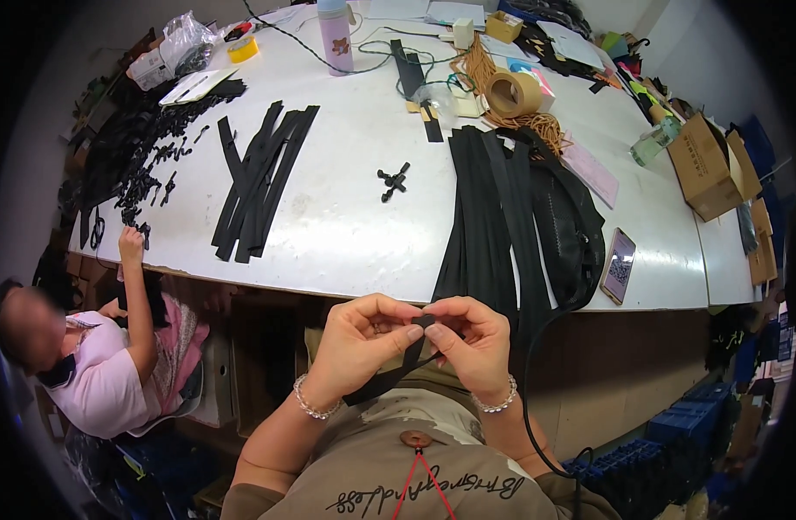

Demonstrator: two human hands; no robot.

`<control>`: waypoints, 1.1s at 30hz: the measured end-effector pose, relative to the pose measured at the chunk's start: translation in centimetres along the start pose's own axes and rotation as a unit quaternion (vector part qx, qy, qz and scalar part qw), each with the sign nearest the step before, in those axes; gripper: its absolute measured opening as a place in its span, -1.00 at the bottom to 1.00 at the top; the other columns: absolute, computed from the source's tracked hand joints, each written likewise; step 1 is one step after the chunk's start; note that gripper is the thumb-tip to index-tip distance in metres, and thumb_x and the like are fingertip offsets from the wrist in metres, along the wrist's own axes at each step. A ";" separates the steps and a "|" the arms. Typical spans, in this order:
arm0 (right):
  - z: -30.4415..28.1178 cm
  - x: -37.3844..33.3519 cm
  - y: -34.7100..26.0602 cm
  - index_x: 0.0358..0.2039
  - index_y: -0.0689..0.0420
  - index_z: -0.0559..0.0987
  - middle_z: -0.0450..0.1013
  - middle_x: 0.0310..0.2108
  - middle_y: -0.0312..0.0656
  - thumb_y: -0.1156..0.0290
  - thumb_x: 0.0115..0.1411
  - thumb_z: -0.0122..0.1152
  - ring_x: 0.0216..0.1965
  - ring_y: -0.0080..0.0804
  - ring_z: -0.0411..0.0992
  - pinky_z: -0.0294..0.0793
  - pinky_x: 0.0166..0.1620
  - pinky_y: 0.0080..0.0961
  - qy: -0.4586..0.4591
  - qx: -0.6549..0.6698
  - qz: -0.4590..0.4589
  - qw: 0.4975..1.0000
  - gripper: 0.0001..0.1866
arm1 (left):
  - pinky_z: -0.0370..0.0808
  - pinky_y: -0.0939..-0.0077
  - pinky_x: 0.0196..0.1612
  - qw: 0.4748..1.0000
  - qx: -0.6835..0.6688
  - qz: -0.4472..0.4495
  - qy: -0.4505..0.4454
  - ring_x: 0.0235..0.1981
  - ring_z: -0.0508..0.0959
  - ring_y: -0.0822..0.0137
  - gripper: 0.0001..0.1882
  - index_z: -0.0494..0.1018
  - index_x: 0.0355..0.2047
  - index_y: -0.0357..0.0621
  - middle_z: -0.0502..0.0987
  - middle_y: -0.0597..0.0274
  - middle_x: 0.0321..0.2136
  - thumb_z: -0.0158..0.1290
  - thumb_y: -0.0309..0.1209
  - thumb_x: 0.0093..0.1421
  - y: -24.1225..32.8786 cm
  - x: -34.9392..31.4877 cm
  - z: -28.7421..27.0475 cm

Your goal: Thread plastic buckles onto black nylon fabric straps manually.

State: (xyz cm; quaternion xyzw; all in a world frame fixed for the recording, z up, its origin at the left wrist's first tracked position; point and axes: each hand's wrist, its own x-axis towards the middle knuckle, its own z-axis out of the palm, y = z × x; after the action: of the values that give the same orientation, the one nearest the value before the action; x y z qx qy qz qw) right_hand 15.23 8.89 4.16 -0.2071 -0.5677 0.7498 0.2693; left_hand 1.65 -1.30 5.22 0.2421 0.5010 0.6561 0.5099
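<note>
Above my lap, just in front of the table's near edge, my left hand (374,331) and my right hand (467,336) meet fingertip to fingertip. Both pinch the end of a black fabric strip (389,379), which looks like zipper tape. Its free length hangs down and bends to the left below my hands. Whether a small part sits between the fingertips is hidden. On the table beyond, a long bundle of black strips (478,217) reaches the near edge. A few small black pieces, like zipper pulls (394,182), lie in a little heap farther off.
More black strips (264,186) lie left of centre on the white table (346,247). At left, a co-worker's hand (132,245) touches small black parts (142,186). A black bag (567,221), phone (619,264), tape roll (512,94), bottle (336,39) and cardboard box (708,169) stand around.
</note>
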 end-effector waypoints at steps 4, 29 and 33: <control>0.3 -0.3 0.3 -0.24 0.25 0.50 0.42 -0.49 -0.37 0.58 0.11 0.14 -0.52 -0.78 0.33 0.29 -0.58 -0.87 0.025 0.030 0.024 0.999 -0.83 | 0.45 0.77 -0.34 1.000 0.013 0.007 0.008 -0.38 0.48 0.60 -0.83 0.45 -0.33 -0.31 0.51 0.27 -0.39 0.12 -0.65 0.02 0.0 -0.2 0.1; -0.3 0.0 1.8 -0.26 0.31 0.50 0.44 -0.45 -0.25 0.64 0.10 0.14 -0.51 -0.61 0.40 0.41 -0.43 -0.75 -0.014 0.112 0.003 0.994 -0.84 | 0.50 0.65 -0.32 0.998 -0.060 -0.013 -0.029 -0.41 0.56 0.42 -0.87 0.42 -0.35 -0.37 0.53 0.14 -0.44 0.09 -0.66 0.05 -0.2 0.0 0.1; -0.1 0.0 1.9 -0.26 0.31 0.49 0.44 -0.44 -0.23 0.63 0.10 0.14 -0.52 -0.61 0.40 0.42 -0.42 -0.74 0.000 0.122 0.001 0.993 -0.84 | 0.51 0.63 -0.33 0.998 -0.061 0.016 -0.015 -0.43 0.57 0.38 -0.87 0.43 -0.36 -0.38 0.53 0.12 -0.46 0.09 -0.69 0.04 -0.3 0.1 0.4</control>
State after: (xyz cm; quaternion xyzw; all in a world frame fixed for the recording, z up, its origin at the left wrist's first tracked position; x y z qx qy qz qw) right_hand 15.00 8.55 2.34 -0.1735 -0.4720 0.8135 0.2921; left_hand 2.12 -1.06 5.06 0.2280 0.4489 0.6896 0.5205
